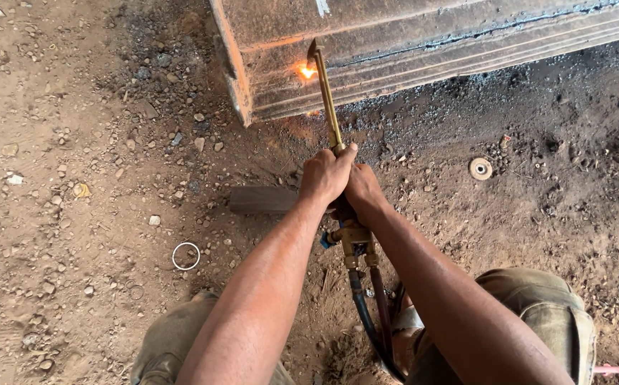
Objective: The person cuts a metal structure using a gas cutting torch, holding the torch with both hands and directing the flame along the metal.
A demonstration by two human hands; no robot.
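Gripping a brass cutting torch (329, 107) with both fists, I see my left hand (326, 175) clenched round its tube and my right hand (361, 191) closed on the handle just behind it. Its bent tip stands at the side of a rusty steel beam (431, 43), where an orange flame (307, 71) glows on the metal. Two hoses (370, 314) trail back between my knees over the dirt floor (74, 178), near a small metal ring (186, 256).
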